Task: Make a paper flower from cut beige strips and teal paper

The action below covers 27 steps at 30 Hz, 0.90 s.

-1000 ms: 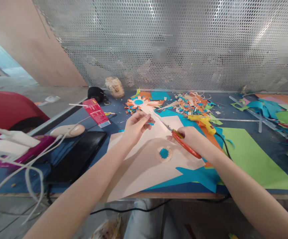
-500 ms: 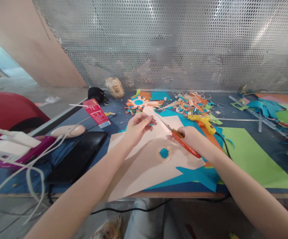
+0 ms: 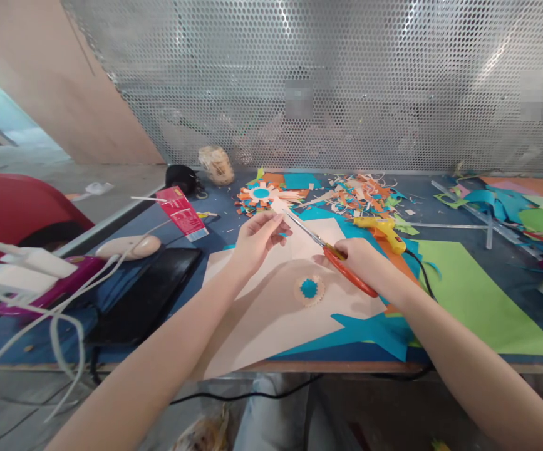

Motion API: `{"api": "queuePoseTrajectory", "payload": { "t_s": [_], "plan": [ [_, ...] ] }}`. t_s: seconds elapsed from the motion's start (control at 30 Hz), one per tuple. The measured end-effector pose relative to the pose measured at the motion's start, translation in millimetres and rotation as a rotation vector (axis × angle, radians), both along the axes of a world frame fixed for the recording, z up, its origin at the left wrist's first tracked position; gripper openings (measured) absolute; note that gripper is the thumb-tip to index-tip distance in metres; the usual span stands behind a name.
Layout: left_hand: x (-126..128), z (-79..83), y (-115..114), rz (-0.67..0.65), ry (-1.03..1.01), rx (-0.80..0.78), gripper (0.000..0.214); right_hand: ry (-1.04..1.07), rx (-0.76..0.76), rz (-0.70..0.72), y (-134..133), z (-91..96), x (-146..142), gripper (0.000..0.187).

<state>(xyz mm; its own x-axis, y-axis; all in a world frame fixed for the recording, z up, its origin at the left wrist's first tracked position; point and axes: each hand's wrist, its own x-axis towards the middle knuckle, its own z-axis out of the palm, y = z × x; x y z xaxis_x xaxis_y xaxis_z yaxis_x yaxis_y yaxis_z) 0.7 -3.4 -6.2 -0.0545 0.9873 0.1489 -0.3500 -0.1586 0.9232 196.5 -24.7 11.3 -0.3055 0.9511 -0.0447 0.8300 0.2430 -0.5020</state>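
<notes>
Between its thumb and fingers, my left hand (image 3: pixel 262 239) pinches a small pale piece of paper (image 3: pixel 279 205). My right hand (image 3: pixel 362 260) is wrapped round the orange handles of a pair of scissors (image 3: pixel 341 268), whose blades point up and left to the paper near my left fingertips. Below both hands lies a large cream sheet of paper (image 3: pixel 247 319). On it rests a small round paper piece (image 3: pixel 309 289) with a blue toothed centre and a pale scalloped rim. Blue paper (image 3: pixel 369 335) shows from beneath the sheet.
A yellow glue gun (image 3: pixel 384 232) lies beyond my right hand, beside green paper (image 3: pixel 482 300). Paper scraps (image 3: pixel 365 194) and a paper flower (image 3: pixel 260 193) are at the back. On the left are a black phone-like slab (image 3: pixel 146 297), a mouse (image 3: pixel 130 247) and tangled white cables (image 3: pixel 55 332).
My left hand has shifted slightly left. The small paper strip in front of the scissor blades looks shorter, and the blades now show more plainly.
</notes>
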Motion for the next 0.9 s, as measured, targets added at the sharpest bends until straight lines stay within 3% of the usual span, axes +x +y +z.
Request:
{"api": "queuePoseTrajectory", "payload": {
  "t_s": [0.37,0.9],
  "plan": [
    [-0.7,-5.0,-0.1,-0.065,0.078,0.064,0.022,0.029,-0.016,0.007,-4.1,2.3,-0.6,0.052],
    [-0.2,-3.8,-1.2,-0.027,0.086,0.069,0.022,-0.025,-0.011,0.025,-1.7,0.5,-1.2,0.05]
  ]
}}
